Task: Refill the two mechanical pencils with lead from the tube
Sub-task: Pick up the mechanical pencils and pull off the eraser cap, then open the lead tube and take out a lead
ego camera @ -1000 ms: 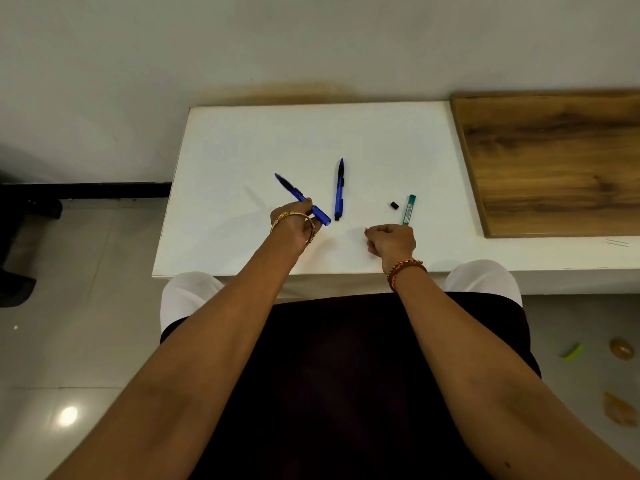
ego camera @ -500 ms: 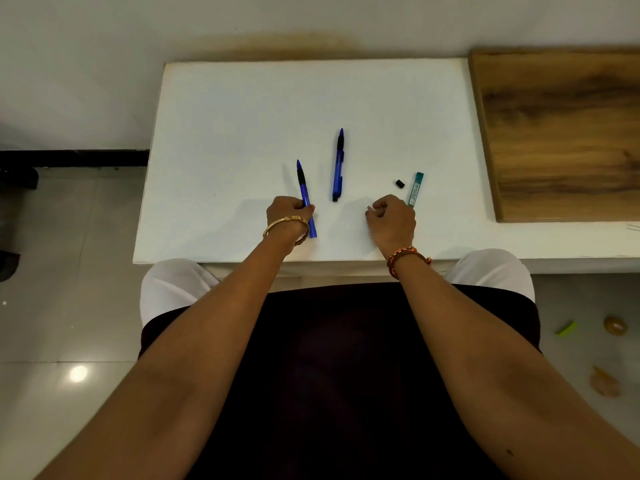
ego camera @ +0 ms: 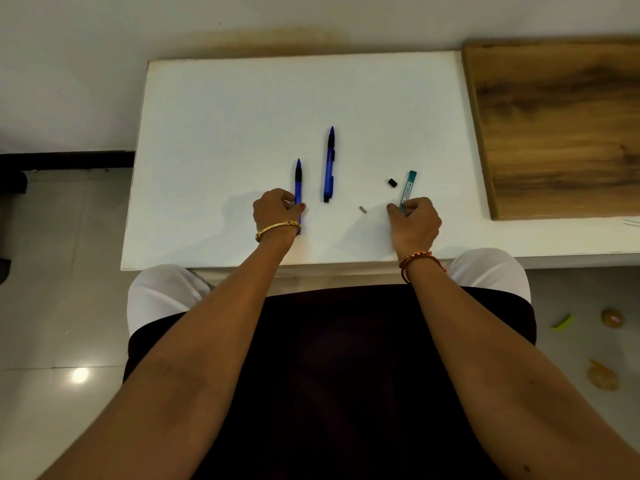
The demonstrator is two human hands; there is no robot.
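Two blue mechanical pencils lie on the white table (ego camera: pixel 242 109). My left hand (ego camera: pixel 277 211) grips the nearer pencil (ego camera: pixel 298 181), which points away from me with its rear end hidden under the hand. The second pencil (ego camera: pixel 329 164) lies free just to its right. My right hand (ego camera: pixel 414 221) is closed on the near end of the green lead tube (ego camera: pixel 408 188). The tube's small black cap (ego camera: pixel 392 182) lies left of it. A tiny grey piece (ego camera: pixel 363 209) rests on the table between my hands.
A brown wooden board (ego camera: pixel 561 126) covers the table's right side. The white wall runs along the far edge. My dark lap fills the space below the table's near edge. Small scraps lie on the tiled floor (ego camera: pixel 585 341) at the right.
My left hand brought its pencil down flat on the table. My right hand moved right from the middle and closed on the lead tube, and a tiny grey piece now lies where it was.
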